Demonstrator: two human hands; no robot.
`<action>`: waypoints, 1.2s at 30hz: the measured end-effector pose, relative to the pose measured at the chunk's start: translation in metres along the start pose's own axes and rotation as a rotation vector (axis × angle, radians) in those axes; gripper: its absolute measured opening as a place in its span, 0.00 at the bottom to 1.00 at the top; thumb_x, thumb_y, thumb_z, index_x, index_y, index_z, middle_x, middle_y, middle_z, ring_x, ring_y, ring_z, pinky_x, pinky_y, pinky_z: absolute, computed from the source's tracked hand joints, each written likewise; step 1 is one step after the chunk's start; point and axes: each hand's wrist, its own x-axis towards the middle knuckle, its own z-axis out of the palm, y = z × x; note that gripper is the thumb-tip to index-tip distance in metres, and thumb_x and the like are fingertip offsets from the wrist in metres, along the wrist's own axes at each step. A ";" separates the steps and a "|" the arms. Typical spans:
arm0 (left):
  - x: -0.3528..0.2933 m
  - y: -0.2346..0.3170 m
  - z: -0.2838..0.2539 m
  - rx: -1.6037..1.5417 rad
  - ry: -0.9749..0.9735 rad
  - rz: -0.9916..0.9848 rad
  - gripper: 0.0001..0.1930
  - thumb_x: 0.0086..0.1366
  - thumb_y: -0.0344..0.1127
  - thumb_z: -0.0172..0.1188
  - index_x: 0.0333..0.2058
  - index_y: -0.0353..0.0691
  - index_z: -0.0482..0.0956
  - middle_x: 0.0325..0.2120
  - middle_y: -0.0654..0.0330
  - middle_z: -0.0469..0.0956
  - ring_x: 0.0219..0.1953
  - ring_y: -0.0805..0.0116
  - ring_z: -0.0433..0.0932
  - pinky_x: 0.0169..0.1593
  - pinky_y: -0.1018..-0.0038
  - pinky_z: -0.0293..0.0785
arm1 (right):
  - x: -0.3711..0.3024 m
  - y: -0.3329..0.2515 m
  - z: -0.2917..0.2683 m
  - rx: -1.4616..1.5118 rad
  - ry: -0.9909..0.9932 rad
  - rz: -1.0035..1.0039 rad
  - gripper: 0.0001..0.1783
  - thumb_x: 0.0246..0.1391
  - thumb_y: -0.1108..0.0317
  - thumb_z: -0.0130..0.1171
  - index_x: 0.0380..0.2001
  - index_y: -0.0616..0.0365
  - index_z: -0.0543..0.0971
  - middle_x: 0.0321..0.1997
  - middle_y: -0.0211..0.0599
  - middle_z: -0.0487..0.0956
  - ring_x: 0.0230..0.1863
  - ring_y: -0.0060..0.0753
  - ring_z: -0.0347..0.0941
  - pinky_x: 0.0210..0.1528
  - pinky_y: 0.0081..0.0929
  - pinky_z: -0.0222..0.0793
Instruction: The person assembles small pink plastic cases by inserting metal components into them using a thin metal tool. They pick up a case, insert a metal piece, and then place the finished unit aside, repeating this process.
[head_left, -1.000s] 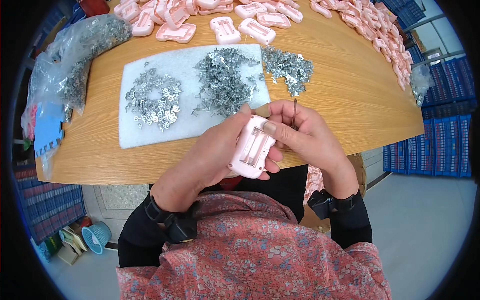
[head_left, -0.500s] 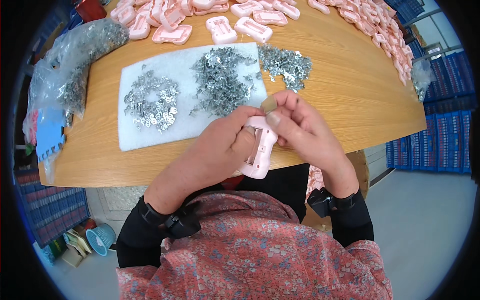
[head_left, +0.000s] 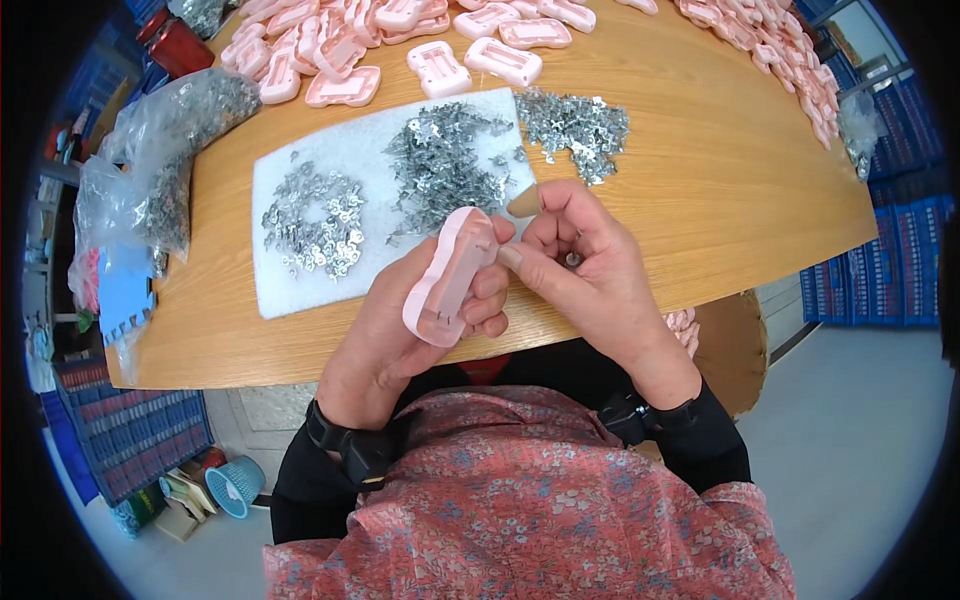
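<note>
My left hand [head_left: 375, 320] is closed round a pale pink plastic casing [head_left: 448, 285], held tilted with its hollow inner side up. Small metal tabs stick out inside both ends of the casing. Beside its upper end is my right hand [head_left: 610, 285], thumb tip close to the casing's edge and a tan cover on the index fingertip. The curled fingers of that hand hold a small shiny metal piece [head_left: 573, 259], whose exact shape I cannot make out. Beyond my hands, a white foam pad [head_left: 330, 148] carries a flat metal-clip heap [head_left: 315, 220] and a taller metal-spring heap [head_left: 445, 165].
Another metal-part heap [head_left: 578, 135] lies right of the pad on the wooden table [head_left: 720, 190]. Many pink casings [head_left: 437, 70] cover the far side. At left are a plastic bag of metal parts [head_left: 160, 180], a blue foam piece [head_left: 127, 290] and a red jar [head_left: 178, 48].
The casing has been turned over, from its outer side to its hollow inner side, and has shifted left in my left hand. My right hand has come away from its end.
</note>
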 end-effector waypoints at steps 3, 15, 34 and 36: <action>-0.001 0.000 0.001 0.020 0.009 -0.014 0.20 0.74 0.48 0.46 0.52 0.38 0.70 0.25 0.66 0.65 0.23 0.74 0.63 0.32 0.71 0.64 | 0.003 -0.001 -0.001 -0.055 -0.037 -0.006 0.12 0.57 0.71 0.65 0.43 0.60 0.77 0.21 0.19 0.68 0.24 0.09 0.61 0.27 0.14 0.60; 0.000 0.001 -0.004 -0.044 -0.049 -0.065 0.18 0.73 0.48 0.45 0.50 0.39 0.71 0.24 0.67 0.65 0.22 0.74 0.62 0.31 0.73 0.60 | 0.007 -0.001 -0.005 -0.041 -0.173 0.124 0.13 0.60 0.73 0.62 0.47 0.63 0.77 0.28 0.17 0.73 0.29 0.06 0.64 0.33 0.10 0.63; 0.004 -0.013 0.011 0.196 0.298 0.130 0.16 0.74 0.47 0.45 0.46 0.41 0.72 0.27 0.63 0.70 0.26 0.72 0.68 0.32 0.72 0.64 | 0.001 -0.001 0.010 -0.418 0.000 -0.223 0.14 0.52 0.67 0.68 0.40 0.62 0.79 0.27 0.38 0.74 0.25 0.29 0.71 0.29 0.26 0.68; 0.004 -0.012 0.007 0.124 0.264 0.126 0.16 0.74 0.47 0.45 0.46 0.41 0.72 0.27 0.63 0.70 0.26 0.72 0.68 0.32 0.72 0.65 | -0.001 -0.005 0.009 -0.407 -0.037 -0.192 0.15 0.52 0.67 0.67 0.41 0.63 0.79 0.28 0.38 0.75 0.26 0.28 0.71 0.30 0.25 0.68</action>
